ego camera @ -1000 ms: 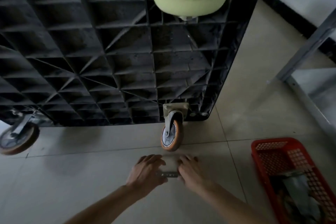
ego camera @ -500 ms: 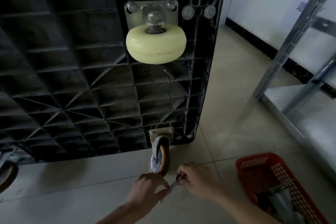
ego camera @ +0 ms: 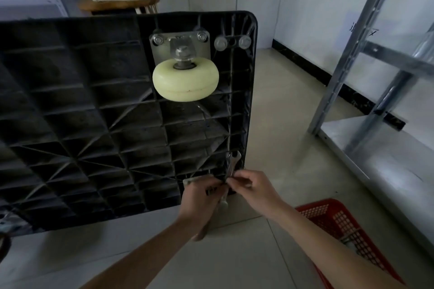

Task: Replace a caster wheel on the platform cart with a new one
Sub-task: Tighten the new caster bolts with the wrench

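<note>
Here: platform cart (ego camera: 94, 112) tipped on edge, underside exposed for access; both hands, left hand (ego camera: 199, 197) and right hand (ego camera: 249, 185), pinching a wrench (ego camera: 231, 166) at the hidden lower-corner caster mount.

Lower caster (ego camera: 217, 214) almost wholly hidden behind left hand (ego camera: 199, 204); only a dim sliver below the knuckles, wheel colour unreadable. Wrench (ego camera: 231, 166) visible just above right hand (ego camera: 253, 189), its lower length lost between the fingers. Mount plate (ego camera: 190, 181) beside left hand mostly covered. Red basket (ego camera: 340, 230) right of the right forearm cut by the frame edge, contents too dark to name. Another caster (ego camera: 4, 241) far left of both hands clipped.
</note>
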